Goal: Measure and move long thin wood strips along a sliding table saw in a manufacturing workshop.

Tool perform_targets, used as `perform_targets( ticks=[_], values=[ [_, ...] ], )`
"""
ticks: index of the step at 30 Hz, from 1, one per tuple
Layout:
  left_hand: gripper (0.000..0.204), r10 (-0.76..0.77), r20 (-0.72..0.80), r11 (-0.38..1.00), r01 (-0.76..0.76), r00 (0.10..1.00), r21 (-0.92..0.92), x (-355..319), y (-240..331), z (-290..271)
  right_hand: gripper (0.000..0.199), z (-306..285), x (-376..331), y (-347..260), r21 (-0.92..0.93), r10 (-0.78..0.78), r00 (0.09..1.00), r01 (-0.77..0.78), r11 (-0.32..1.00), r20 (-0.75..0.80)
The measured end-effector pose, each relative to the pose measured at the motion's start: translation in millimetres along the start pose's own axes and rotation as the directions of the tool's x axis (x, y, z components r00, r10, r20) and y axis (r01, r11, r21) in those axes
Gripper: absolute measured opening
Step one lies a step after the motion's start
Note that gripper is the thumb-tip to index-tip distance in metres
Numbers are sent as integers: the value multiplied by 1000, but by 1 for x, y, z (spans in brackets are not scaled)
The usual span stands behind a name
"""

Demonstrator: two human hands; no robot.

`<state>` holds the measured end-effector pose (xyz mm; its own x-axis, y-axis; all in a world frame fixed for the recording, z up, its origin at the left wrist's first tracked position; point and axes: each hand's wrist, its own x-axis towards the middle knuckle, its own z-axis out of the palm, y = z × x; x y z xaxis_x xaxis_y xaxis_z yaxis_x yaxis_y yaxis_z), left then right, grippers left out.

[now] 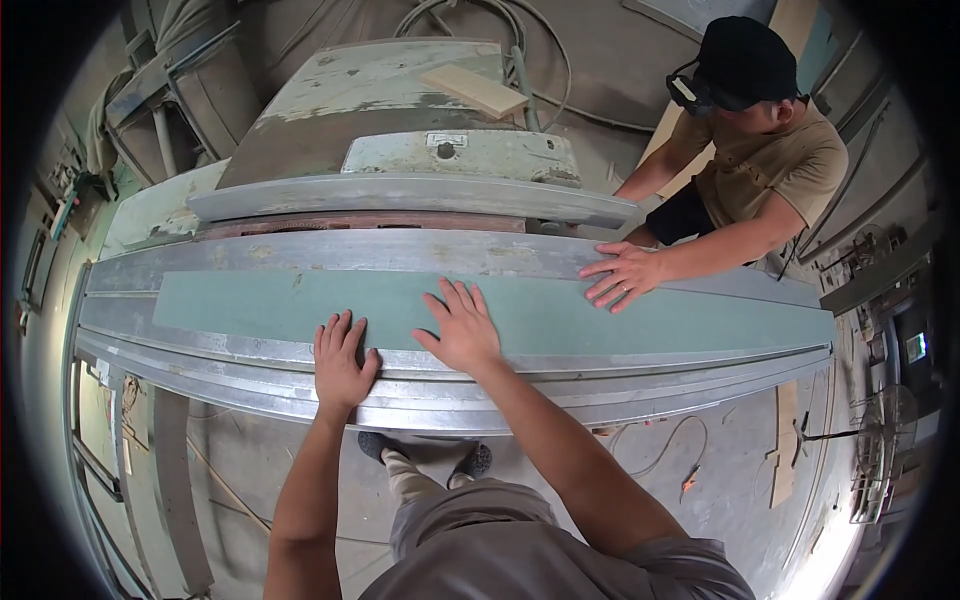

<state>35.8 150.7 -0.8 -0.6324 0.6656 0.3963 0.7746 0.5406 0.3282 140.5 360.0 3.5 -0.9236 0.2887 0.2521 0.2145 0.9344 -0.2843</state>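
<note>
A long, thin pale-green board (400, 312) lies flat on the metal table (420, 392) of a large machine. My left hand (342, 362) rests at the board's near edge, its fingertips on the green surface and its thumb apart. Farther right, my right hand (460, 328) is laid flat on the board with its fingers spread. Neither hand grips anything. A co-worker's hand (622, 275) also presses flat on the board, toward its right end. Beyond the board, a long metal fence (410, 198) runs across the machine.
A co-worker (765, 160) in a cap and brown shirt stands at the far right. On the machine's worn rear body (330, 110) lies a loose wooden plank (475, 92). Hoses (560, 70) coil behind it. At right stands a fan (885, 425); an orange-tipped hose (690, 480) lies on the floor.
</note>
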Motion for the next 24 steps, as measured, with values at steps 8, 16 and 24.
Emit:
perform_targets(
  ticks=[8, 16, 24],
  values=[
    [52, -2, 7, 1000, 2, 1000, -3, 0, 0, 0, 64, 0, -1, 0, 8, -9, 1000, 9, 1000, -16],
    [52, -3, 4, 1000, 3, 1000, -2, 0, 1, 0, 64, 0, -1, 0, 9, -6, 1000, 6, 1000, -20],
    [51, -2, -5, 1000, 2, 1000, -4, 0, 0, -1, 64, -1, -1, -1, 8, -6, 1000, 6, 1000, -12]
  ],
)
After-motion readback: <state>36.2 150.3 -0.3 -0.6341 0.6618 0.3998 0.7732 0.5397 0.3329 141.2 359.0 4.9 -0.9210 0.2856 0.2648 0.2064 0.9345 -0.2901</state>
